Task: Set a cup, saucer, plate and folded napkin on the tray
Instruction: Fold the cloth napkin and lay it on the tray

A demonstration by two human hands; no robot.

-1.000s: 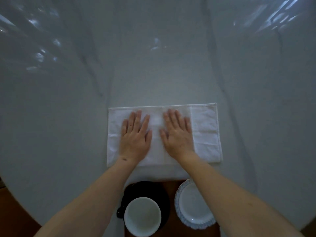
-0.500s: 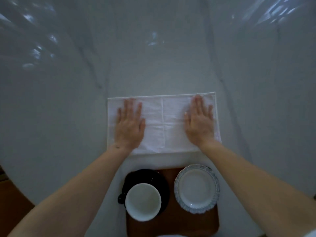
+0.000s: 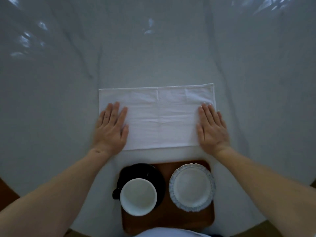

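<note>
A white cloth napkin (image 3: 160, 117), folded into a wide rectangle, lies flat on the table beyond the tray. My left hand (image 3: 111, 129) rests flat on its left edge, fingers spread. At the napkin's right edge my right hand (image 3: 212, 127) lies flat the same way. Neither hand grips anything. Nearer to me sits a brown wooden tray (image 3: 168, 218). On its left stands a white-lined cup (image 3: 138, 196) with a dark handle, set on a black saucer (image 3: 147, 171). A white plate with a blue patterned rim (image 3: 191, 187) lies on the tray's right.
The table (image 3: 153, 53) is covered in a pale grey-white cloth with creases and light patches at the far corners. Its rounded near edge shows at the lower left and lower right, with brown floor beyond.
Both hands have slid apart from the napkin's middle to its left and right edges, then back toward its near side. The view has tilted, showing more of the tray.
</note>
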